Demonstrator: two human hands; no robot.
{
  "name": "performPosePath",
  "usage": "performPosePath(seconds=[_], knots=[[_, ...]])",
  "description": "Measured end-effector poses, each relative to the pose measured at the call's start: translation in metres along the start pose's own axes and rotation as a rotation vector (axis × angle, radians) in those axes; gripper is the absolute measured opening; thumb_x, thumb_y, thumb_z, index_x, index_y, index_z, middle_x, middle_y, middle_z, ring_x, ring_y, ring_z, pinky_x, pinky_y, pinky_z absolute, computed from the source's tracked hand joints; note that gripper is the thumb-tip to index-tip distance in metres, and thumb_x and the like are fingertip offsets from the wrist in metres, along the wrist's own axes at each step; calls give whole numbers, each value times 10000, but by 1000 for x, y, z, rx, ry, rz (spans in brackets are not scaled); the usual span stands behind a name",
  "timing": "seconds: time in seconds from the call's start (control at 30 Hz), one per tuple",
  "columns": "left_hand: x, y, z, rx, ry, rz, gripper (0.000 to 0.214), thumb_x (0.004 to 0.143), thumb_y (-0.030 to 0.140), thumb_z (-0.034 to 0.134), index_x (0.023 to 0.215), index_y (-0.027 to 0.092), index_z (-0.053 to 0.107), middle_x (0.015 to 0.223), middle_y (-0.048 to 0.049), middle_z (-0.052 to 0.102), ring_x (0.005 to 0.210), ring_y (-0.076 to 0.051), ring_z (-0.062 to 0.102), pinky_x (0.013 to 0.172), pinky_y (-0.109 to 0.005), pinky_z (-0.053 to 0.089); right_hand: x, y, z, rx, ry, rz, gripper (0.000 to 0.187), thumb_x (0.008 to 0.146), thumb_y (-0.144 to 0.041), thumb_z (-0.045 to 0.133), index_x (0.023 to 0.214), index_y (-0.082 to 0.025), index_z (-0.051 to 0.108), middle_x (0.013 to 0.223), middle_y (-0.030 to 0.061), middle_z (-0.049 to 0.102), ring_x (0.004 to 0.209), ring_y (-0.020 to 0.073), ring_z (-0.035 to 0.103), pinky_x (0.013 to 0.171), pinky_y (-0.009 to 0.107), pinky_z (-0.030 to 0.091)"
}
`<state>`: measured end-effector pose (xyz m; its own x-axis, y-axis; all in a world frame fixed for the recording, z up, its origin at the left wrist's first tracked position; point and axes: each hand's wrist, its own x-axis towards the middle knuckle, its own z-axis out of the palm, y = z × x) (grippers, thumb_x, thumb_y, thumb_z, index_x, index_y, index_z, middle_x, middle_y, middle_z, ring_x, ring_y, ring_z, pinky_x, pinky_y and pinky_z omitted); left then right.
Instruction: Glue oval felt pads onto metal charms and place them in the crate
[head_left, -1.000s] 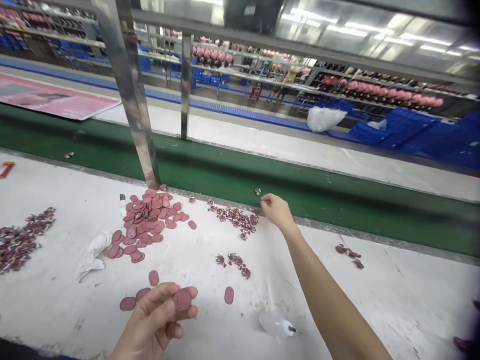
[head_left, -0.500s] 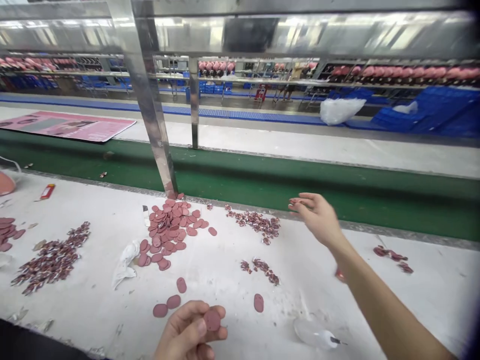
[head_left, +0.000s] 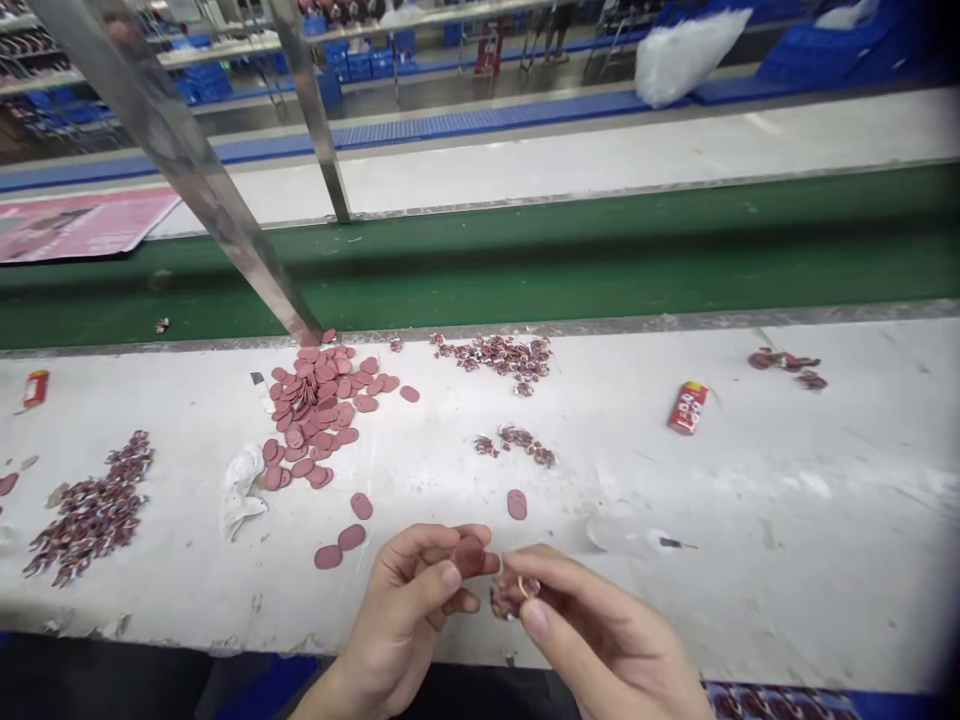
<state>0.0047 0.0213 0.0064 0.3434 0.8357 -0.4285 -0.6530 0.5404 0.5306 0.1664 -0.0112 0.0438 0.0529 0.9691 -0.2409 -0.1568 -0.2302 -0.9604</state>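
We are pinching a pink oval tag (head_left: 469, 557) in our left hand (head_left: 401, 610) and a small ringed cluster (head_left: 512, 597) in our right hand (head_left: 592, 620), holding them close together above the worktop (head_left: 787, 560) at lower centre, seemingly to work them against each other.

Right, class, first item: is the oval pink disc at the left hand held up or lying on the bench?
Held up: the oval pink disc is gripped in the fingers of the left hand, off the white bench.
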Motion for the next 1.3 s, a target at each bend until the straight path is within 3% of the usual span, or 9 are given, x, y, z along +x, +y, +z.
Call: performPosePath(seconds=[0.07,0.23,0.33,0.5,0.83,1.03,1.17,1.3], knots=[[-1,-2,-2,47,-21,36,149,769,225,874,902,260,817,1105,-46,820,913,-152,772,729,-179,578,8,-1,1,1,33,48,185,893,-362,754,1072,-339,791,1021,39,783,928,175,747,856,248,622],[-3,-3,-5,143,-40,99,229,741,215,893,952,256,814,1069,-64,827,960,-195,774,840,-277,594,12,-7,6,21,40,42,159,832,-368,812,971,-291,806,793,15,763,601,101,669,614,163,606],[-3,-3,-4,145,-59,89,229,743,207,890,950,249,800,1067,-69,827,947,-194,775,871,-302,584,11,-7,7,17,39,49,158,832,-374,809,969,-294,809,800,12,766,607,94,671,613,152,599],[-4,-3,-1,189,-38,103,119,732,225,897,727,209,779,1043,-71,827,927,-192,761,869,-300,556,10,-5,0,-97,-26,71,176,863,-370,784,1030,-319,811,975,21,784,709,108,690,678,175,610],[-7,-8,4,206,-16,104,102,753,253,880,701,220,799,980,-70,821,993,-262,742,994,-444,528,9,-8,0,-43,-26,66,144,848,-349,804,985,-304,800,874,3,773,723,92,693,707,136,594],[-11,-11,9,151,40,111,122,747,270,887,683,226,793,921,-54,815,983,-245,736,959,-408,544,12,-11,6,33,-1,49,121,843,-343,808,945,-282,789,800,-6,754,697,77,684,695,115,585],[-11,-10,12,124,5,128,109,784,269,860,704,228,798,880,-44,811,854,-208,743,906,-399,570,10,-12,10,34,10,27,123,852,-334,799,957,-273,776,789,-8,744,697,78,681,697,116,585],[-12,-10,11,150,11,144,107,775,269,868,703,233,797,836,-35,810,879,-208,740,894,-371,568,6,-12,8,3,-17,37,120,876,-342,775,968,-264,764,848,5,753,726,93,685,713,149,600]])
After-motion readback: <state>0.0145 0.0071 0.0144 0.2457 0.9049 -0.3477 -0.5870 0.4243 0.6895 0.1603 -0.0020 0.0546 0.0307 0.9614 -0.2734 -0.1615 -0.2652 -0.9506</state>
